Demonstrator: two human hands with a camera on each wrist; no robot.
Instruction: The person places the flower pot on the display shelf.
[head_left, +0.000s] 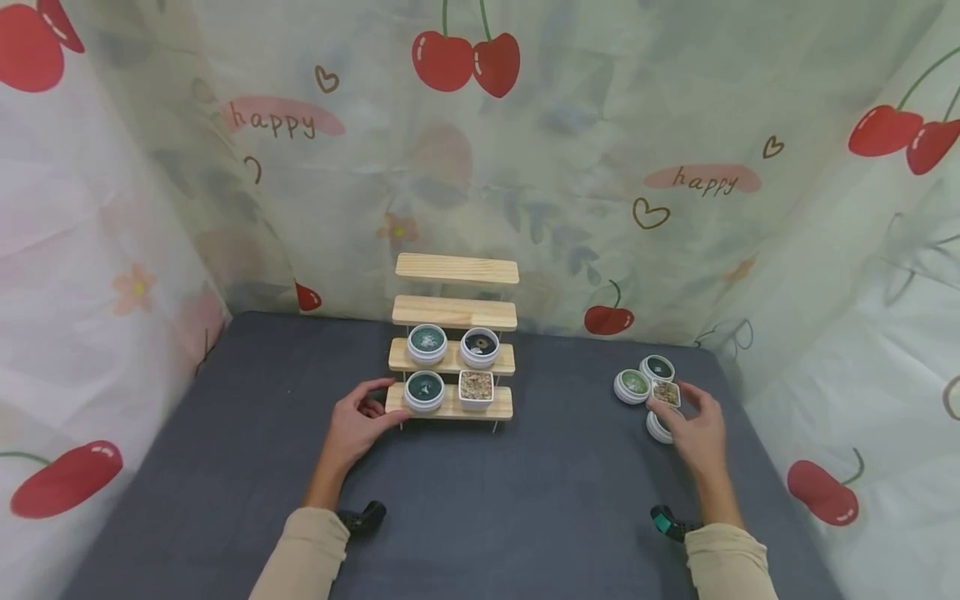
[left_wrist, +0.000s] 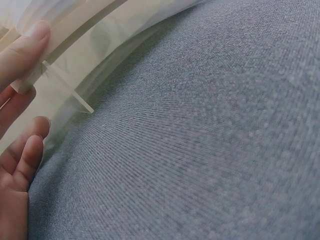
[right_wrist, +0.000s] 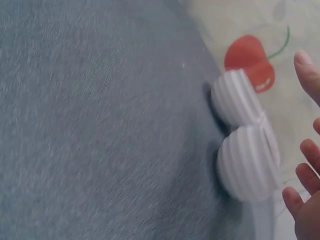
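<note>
The left hand (head_left: 356,423) grips the left end of the bottom shelf (head_left: 452,412) of a 4-tier wooden rack (head_left: 453,312). Its thumb (left_wrist: 20,52) lies over the board, and its other fingers (left_wrist: 31,155) show at and below the board's end in the left wrist view.

The rack stands on the worktop (head_left: 525,500), near the back and left of the middle. The bottom shelf bears 2 white pots: a round pot (head_left: 425,390) with a dark green top at the left, just beside the left thumb, and a square pot (head_left: 476,390) filled with gravel at the right. The shelf above bears 2 round pots, a teal-topped pot (head_left: 427,344) at the left and a black-topped pot (head_left: 480,347) at the right. The upper 2 shelves are bare.

The right hand (head_left: 699,429) is well apart from the left, at a cluster of 4 white pots on the right of the worktop. Its thumb and fingers are spread apart around the near side of a gravel-filled square pot (head_left: 666,392); I cannot tell whether they touch it. Around that stand a dark-topped pot (head_left: 657,367) behind, a light green pot (head_left: 632,385) to the left and a round near pot (head_left: 658,428), partly hidden by the hand.

A cherry-printed curtain (head_left: 555,158) hangs behind.
</note>
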